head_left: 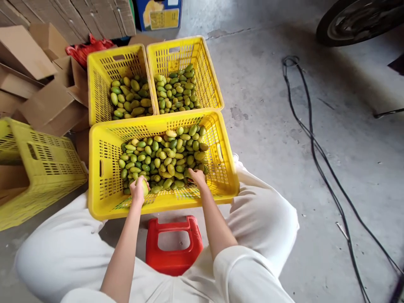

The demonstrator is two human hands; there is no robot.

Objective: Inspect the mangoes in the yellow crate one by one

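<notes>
Grey floor [259, 139], oval green-yellow fruit [171, 169]

At left, cardboard boxes [25, 52] heaped beside crumpled red plastic [82, 51], with a yellow crate [52, 164] nearer; at the top, a blue box [145, 19] with a yellow panel; on the grey floor [259, 122] at right, a looped black cable [311, 135] and a wheel [342, 38]; lower centre, a red stool [173, 257]

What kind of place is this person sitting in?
It looks like a storage or packing area, perhaps a garage or small warehouse. Yellow crates hold green and yellowish fruit, cardboard boxes are heaped at the left, and a wheel shows over the bare, stained floor.
</notes>
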